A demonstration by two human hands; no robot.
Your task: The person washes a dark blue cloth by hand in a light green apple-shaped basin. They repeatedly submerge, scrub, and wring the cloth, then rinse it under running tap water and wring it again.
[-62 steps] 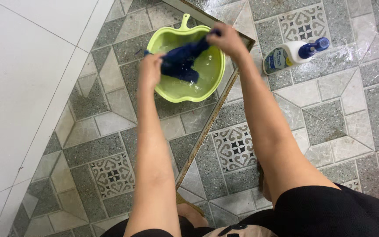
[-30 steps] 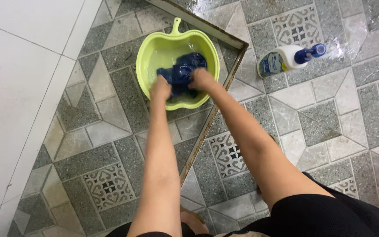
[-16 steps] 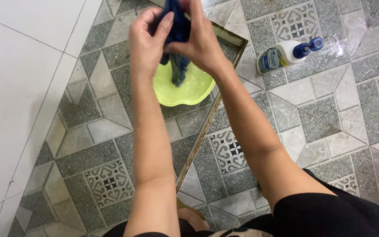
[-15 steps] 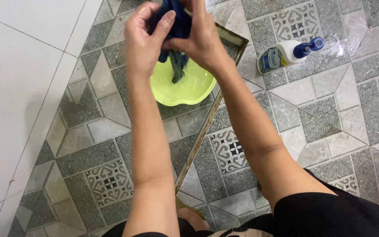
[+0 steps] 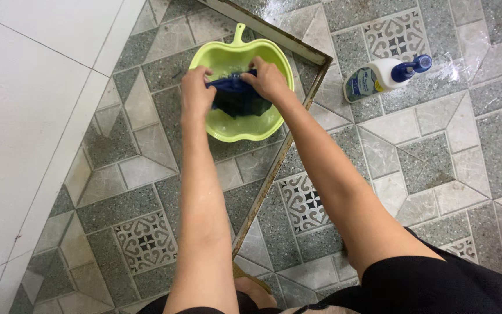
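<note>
Both hands grip a wet dark blue cloth (image 5: 236,99) over the green apple-shaped basin (image 5: 228,131) on the tiled floor (image 5: 117,209): left hand (image 5: 196,93) and right hand (image 5: 268,80) each closed on an end. Hard wringing could splash water onto the tiles near the metal strip (image 5: 274,168), and an elbow might knock the bottle (image 5: 384,74) lying well to the right.

A white pump bottle (image 5: 383,75) with a blue cap is laid on its side on the wet patterned floor tiles (image 5: 437,151), beside a metal frame (image 5: 274,168).
</note>
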